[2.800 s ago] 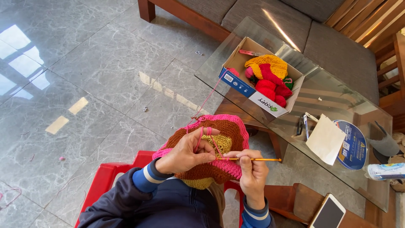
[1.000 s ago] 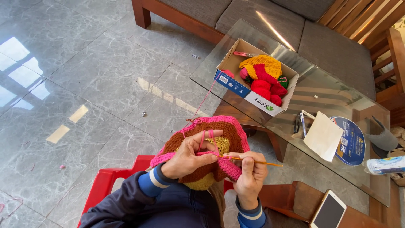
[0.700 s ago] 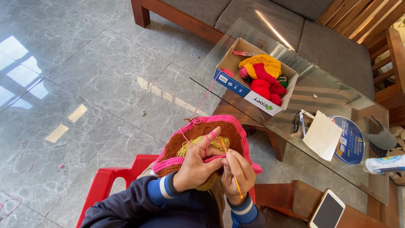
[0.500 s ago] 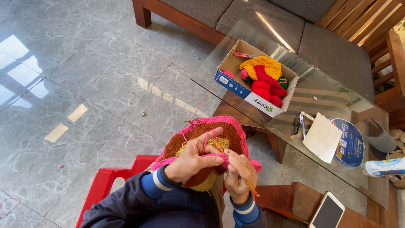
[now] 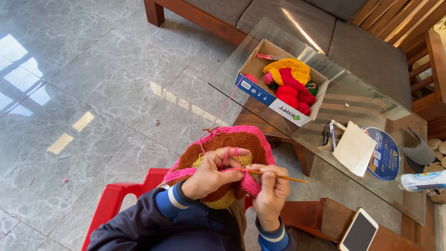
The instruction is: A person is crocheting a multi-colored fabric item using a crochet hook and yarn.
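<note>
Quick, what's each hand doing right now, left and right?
Left hand: closed on the crocheted hat, pink yarn looped over its fingers.
Right hand: closed on the crochet hook.

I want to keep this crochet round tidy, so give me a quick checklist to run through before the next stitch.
1. Hook held firmly: ok, the right hand pinches the orange crochet hook.
2. Yarn tensioned: ok, the pink yarn wraps over fingers of the left hand.
3. Work supported: ok, the left hand holds the crocheted piece by its pink edge.
4. Yarn feed free: ok, the strand runs from the cardboard box on the glass table, with no snag visible.
5. Hook tip in the right loop: cannot tell, too small to see.
6. Phone clear of the work: ok, it lies apart.
</note>
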